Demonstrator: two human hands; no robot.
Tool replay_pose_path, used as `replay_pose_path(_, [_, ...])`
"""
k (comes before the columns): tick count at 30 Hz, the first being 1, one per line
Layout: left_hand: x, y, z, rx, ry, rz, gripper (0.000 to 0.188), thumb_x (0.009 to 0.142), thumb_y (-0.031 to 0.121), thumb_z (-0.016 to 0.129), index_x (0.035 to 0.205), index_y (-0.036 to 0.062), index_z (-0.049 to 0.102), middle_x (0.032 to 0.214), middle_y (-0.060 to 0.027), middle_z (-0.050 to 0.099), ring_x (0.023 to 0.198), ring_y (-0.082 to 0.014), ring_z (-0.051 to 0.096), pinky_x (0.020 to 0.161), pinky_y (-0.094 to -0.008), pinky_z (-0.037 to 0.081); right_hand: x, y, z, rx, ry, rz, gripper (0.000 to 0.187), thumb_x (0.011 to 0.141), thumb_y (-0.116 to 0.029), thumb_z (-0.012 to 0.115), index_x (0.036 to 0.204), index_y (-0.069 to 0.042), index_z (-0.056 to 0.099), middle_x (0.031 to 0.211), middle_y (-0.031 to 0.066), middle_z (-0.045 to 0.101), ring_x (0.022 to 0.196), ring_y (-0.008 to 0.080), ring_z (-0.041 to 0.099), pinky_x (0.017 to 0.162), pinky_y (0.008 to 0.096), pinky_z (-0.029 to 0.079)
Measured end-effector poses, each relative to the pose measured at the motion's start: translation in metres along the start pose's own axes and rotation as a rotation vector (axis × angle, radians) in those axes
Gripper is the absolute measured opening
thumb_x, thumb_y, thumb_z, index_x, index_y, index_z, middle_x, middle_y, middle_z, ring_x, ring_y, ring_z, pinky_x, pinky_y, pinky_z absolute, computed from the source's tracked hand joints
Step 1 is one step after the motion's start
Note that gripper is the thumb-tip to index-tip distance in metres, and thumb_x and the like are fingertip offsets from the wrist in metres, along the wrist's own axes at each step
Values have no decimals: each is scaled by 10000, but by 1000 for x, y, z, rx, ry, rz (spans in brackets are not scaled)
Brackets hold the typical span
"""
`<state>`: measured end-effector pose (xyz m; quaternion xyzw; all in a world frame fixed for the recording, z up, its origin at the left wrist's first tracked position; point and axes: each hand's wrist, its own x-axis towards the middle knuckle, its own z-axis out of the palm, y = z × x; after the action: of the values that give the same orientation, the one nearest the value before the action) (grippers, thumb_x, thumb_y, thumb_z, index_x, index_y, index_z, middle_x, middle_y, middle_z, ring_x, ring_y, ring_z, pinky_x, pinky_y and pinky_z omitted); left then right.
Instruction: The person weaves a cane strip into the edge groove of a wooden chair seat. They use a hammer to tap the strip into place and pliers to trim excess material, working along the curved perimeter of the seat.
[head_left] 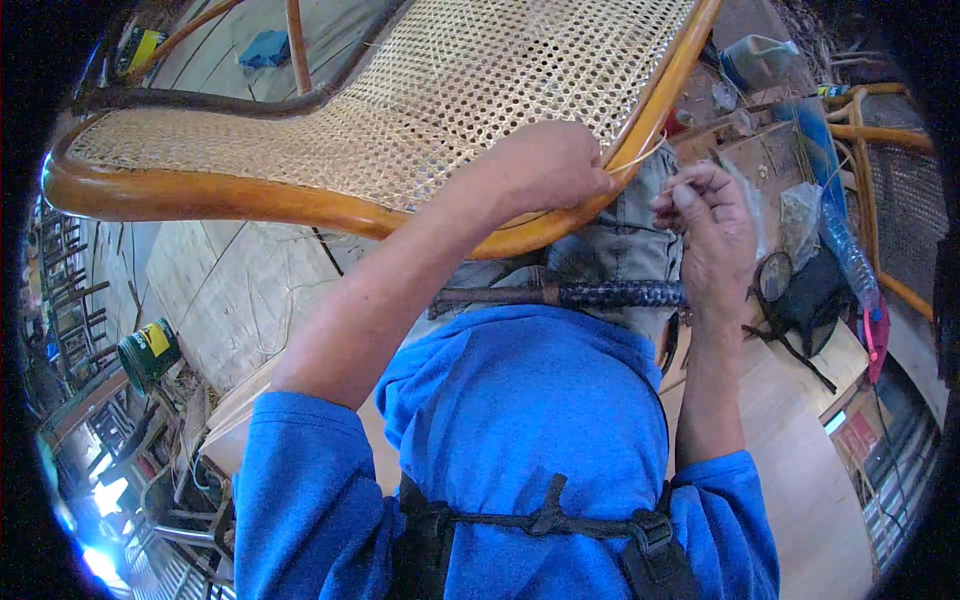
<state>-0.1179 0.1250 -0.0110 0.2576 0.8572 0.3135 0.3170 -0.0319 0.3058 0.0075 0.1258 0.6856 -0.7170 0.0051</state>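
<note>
A woven cane seat (pixel 440 90) in a bent orange wooden frame (pixel 200 195) fills the upper part of the view. My left hand (pixel 545 165) rests on the weave at the frame's right rim, fingers closed on a thin pale cane strand (pixel 640 155). My right hand (pixel 710 215) is just to the right of the frame, pinching the same strand's free end between thumb and fingers. A dark-handled tool with a woven grip (pixel 590 294) lies across my lap below both hands.
A green can (pixel 148 350) stands on the floor at the left. A plastic bottle (pixel 845 250), a small black fan-like object (pixel 785 290) and scattered clutter sit at the right, beside another cane frame (pixel 880 140). Pale wooden boards (pixel 220 290) lie underneath.
</note>
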Motion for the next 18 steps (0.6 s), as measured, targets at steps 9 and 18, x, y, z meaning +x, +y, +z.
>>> replay_pose_path(9, [22, -7, 0, 85, -85, 212, 199, 708, 231, 601, 738, 34, 605, 651, -119, 599, 610, -245, 577, 577, -382, 448, -12, 19, 9, -347, -96, -59, 65, 838, -39, 586, 899, -40, 609, 828, 14, 615, 721, 78, 556, 617, 210, 446])
replay_pose_path(18, [37, -23, 2, -180, -36, 179, 171, 663, 184, 615, 757, 42, 628, 643, -81, 606, 590, -184, 569, 562, -337, 450, -5, 16, 33, -726, -203, -292, 151, 796, -24, 591, 946, -35, 594, 896, 111, 620, 828, 212, 605, 755, 298, 471])
